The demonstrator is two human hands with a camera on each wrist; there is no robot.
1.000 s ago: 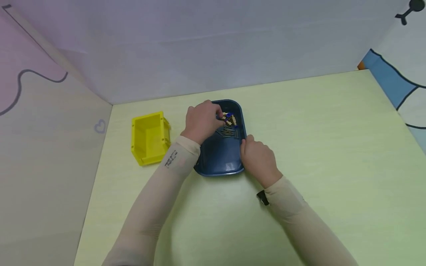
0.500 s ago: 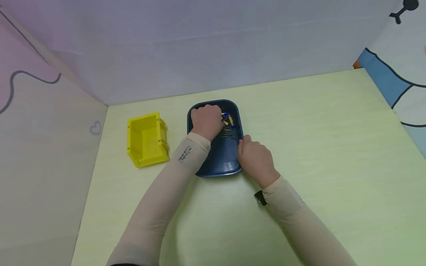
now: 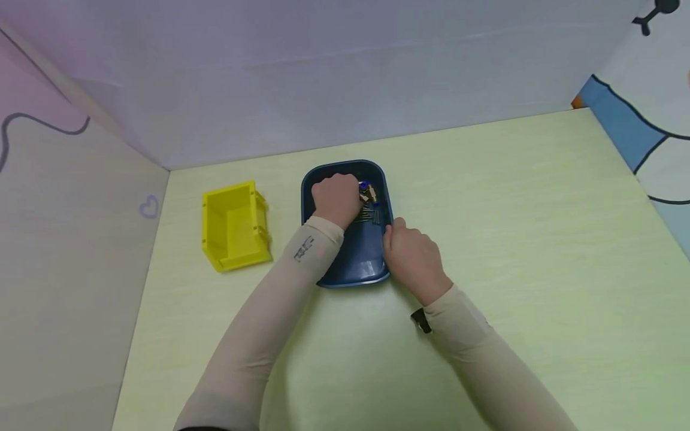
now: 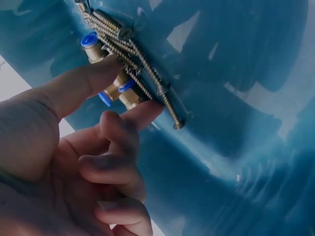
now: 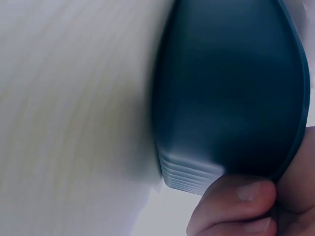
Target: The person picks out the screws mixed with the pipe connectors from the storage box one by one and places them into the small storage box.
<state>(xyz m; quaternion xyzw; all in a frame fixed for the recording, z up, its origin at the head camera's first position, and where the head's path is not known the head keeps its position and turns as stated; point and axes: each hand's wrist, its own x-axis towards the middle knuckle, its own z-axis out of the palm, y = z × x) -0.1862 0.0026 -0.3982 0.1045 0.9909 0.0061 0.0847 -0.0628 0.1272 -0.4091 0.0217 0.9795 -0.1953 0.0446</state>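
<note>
A dark blue tray (image 3: 353,254) lies on the table with a heap of small metal parts at its far end. In the left wrist view these are long screws (image 4: 162,93) and brass fittings (image 4: 92,51) with blue plastic ends. My left hand (image 3: 336,199) reaches down into the tray. Its thumb and index finger are apart at the heap, touching or just over the parts, while the other fingers curl loosely. With my right hand (image 3: 415,260) I grip the tray's right rim, fingers under the outside wall and thumb at the edge.
A yellow plastic bin (image 3: 236,227) stands on the table to the left of the tray, its inside bare. The pale table (image 3: 512,239) meets a white wall covering (image 3: 350,90) at the back and another wall on the left.
My left hand has moved slightly right and down into the tray, from raised over its left rim to the heap. The right hand keeps its grip on the rim.
</note>
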